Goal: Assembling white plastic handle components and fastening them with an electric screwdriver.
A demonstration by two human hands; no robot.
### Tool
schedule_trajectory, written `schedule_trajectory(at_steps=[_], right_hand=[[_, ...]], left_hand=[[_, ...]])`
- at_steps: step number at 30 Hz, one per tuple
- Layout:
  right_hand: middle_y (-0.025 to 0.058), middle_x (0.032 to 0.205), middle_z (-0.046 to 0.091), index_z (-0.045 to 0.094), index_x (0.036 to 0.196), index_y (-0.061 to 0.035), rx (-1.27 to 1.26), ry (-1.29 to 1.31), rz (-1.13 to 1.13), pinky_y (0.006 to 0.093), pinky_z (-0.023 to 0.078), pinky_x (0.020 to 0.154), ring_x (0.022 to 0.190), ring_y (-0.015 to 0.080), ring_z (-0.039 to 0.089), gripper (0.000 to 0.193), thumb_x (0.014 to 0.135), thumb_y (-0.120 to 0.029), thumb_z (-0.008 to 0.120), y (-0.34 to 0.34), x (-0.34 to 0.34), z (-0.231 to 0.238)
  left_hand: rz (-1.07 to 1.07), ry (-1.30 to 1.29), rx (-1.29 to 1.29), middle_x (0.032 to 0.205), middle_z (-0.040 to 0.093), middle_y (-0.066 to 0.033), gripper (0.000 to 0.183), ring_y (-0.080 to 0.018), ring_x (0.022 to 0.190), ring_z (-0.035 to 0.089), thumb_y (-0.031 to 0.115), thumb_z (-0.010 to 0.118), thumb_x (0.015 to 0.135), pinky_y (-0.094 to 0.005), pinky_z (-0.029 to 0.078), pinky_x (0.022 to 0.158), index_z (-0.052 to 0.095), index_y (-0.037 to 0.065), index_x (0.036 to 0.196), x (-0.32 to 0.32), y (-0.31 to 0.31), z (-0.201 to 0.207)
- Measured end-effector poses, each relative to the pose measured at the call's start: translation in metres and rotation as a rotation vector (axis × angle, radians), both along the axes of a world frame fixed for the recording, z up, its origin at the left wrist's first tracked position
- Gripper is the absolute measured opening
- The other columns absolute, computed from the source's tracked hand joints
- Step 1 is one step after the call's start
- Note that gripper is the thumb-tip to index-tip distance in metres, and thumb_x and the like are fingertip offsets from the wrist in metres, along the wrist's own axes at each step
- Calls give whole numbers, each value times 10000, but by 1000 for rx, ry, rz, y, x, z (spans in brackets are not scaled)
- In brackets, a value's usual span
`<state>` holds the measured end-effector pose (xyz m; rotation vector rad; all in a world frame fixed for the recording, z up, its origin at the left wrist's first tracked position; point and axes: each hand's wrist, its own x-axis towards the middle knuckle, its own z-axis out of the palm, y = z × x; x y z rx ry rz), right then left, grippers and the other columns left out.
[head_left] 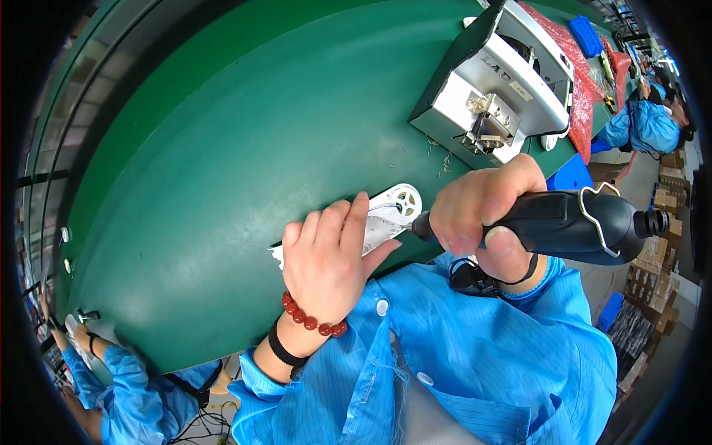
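My right hand [482, 204] is wrapped round a black electric screwdriver [575, 222], a wire hanging loop at its rear end. The tool lies nearly level and its nose points left, at the near edge of a white plastic housing [384, 226]. The bit's exact contact point is too small to tell. The long housing has a round end with a spoked opening, and a thin wire shows inside. Across its left part lies my left hand [322, 245], fingers over the far side and thumb along the near side, holding it against the green table [200, 200].
A silver and black screw feeder [512, 96] stands at the far right. Several loose screws [446, 163] lie before it. Red bubble wrap [582, 89] and a blue bin [586, 35] are beyond. Co-workers in blue sit at lower left and far right.
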<state>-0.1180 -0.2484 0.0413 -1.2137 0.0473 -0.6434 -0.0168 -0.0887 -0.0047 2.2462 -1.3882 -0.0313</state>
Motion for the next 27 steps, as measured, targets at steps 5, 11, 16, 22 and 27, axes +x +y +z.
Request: schedule_trajectory(at_steps=[5,11,16,22,27], right_hand=[[35,644,525,419,946,-98,-5,-12,18,318,441,490,520,159,528,295,880,-229,675,1,2,-2],[41,647,540,416,931,-73,-195,-134,46,316,467,461,507,160,535,234,868,-122,635,-3,3,-15],[59,638,576,480,901,-46,-247,-229,91,319,487,463,500,175,565,239,831,-128,694,-5,5,-22],[36,613,564,478,918,-83,24,-215,31,310,452,427,460,165,536,257,838,-174,705,-15,-3,6],[28,641,513,423,936,-108,-191,-246,-210,303,442,481,498,148,491,188,912,-216,575,-70,-15,40]], left_hand=[[5,4,3,1002,611,-22,633,-194,849,572,342,824,600,-338,371,716,642,77,1146,1,1,1],[-12,9,21,1002,614,-22,610,-194,842,573,325,817,611,-337,373,712,646,83,1145,1,-3,5],[-39,7,20,991,599,-28,567,-196,810,553,355,773,691,-340,362,701,635,72,1163,1,-3,6],[9,-21,-41,992,611,-35,635,-202,793,553,361,818,635,-344,364,680,635,52,1159,2,-2,6],[-17,-30,12,995,628,-49,674,-214,816,563,325,849,579,-351,369,698,639,41,1153,1,-7,7]])
